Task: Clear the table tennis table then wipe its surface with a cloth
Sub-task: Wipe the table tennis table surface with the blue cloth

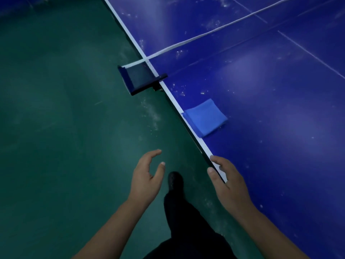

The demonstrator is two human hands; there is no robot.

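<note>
A folded light-blue cloth (205,117) lies on the blue table tennis table (270,113), right at its white side edge, a little short of the net post. Small white specks dot the table's surface. My right hand (228,182) hovers over the table's edge nearer to me than the cloth, fingers relaxed, holding nothing. My left hand (147,176) hangs over the green floor beside the table, fingers loosely curved and empty.
The net (214,31) runs from its dark clamp post (141,78), which juts out past the table's side. The green floor (65,118) spreads to the left. My dark trouser leg and shoe (175,181) stand close to the table's edge.
</note>
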